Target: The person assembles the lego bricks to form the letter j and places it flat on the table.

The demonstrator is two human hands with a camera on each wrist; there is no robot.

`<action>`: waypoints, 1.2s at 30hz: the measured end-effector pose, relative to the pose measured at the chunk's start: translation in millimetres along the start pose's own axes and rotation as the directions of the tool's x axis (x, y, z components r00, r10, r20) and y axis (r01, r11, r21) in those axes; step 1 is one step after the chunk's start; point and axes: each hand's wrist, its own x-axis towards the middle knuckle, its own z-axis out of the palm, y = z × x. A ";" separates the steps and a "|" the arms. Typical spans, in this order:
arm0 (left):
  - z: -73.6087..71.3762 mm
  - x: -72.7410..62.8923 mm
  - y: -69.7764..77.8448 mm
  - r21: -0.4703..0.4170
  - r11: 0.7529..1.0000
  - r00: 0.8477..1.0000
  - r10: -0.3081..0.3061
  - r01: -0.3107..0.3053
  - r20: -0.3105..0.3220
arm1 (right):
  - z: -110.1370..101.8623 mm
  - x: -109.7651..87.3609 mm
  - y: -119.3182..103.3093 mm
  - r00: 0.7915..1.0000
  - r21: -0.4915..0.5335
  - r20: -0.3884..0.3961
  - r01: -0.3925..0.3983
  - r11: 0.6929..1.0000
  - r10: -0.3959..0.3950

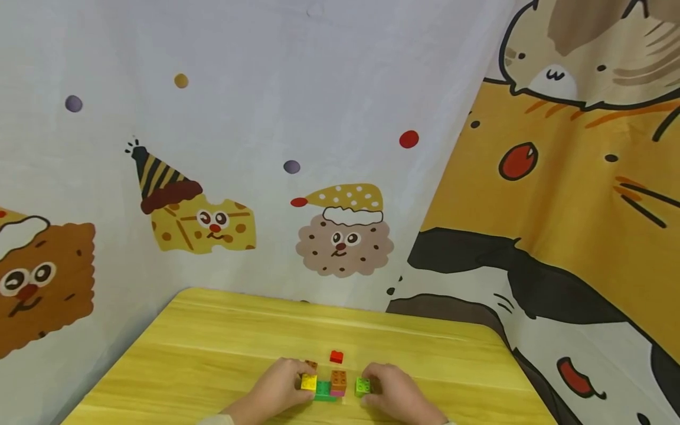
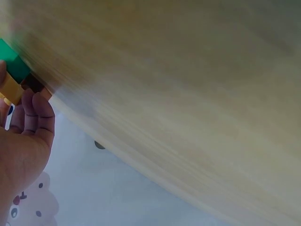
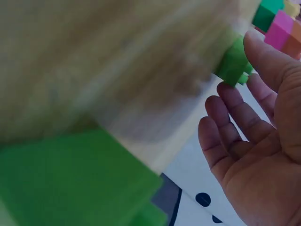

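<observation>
My left hand (image 1: 277, 386) pinches a yellow toy building block (image 1: 309, 382) between thumb and fingers. The yellow block sits right at the left end of a green block (image 1: 322, 390). On the green piece's right side, an orange-brown block (image 1: 338, 378) is stacked on a pink block (image 1: 337, 393). To the right, a light green block (image 1: 362, 386) with studs up lies between the thumb and fingers of my right hand (image 1: 397, 391). In the right wrist view, the thumb and index finger bracket that light green block (image 3: 233, 62), apart from the stack.
A small red block (image 1: 336, 356) lies behind the stack. Another brown block (image 1: 311, 365) is partly hidden behind the left fingers. A large green block (image 3: 80, 179) fills the lower left of the right wrist view. The wooden table (image 1: 255, 324) ends at a cartoon-print curtain (image 1: 239, 118).
</observation>
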 end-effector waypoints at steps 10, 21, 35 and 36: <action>0.3 -1.6 0.3 -0.006 1.000 1.000 0.007 -0.007 -0.007 | -14.0 8.6 -18.0 0.994 0.106 -0.107 -0.022 0.994 0.033; -0.6 -0.7 -1.2 -0.019 1.000 1.000 0.015 -0.015 -0.010 | -19.0 17.8 -51.9 0.991 0.178 -0.048 0.132 0.975 -0.125; -0.4 -0.1 -0.3 -0.012 1.000 0.999 0.024 -0.024 -0.023 | 1.5 17.6 -49.0 0.985 0.332 -0.089 0.168 0.928 -0.146; -0.5 -0.2 -0.2 -0.013 1.000 0.999 0.023 -0.023 -0.023 | 2.6 17.4 -48.6 0.984 0.332 -0.095 0.173 0.927 -0.150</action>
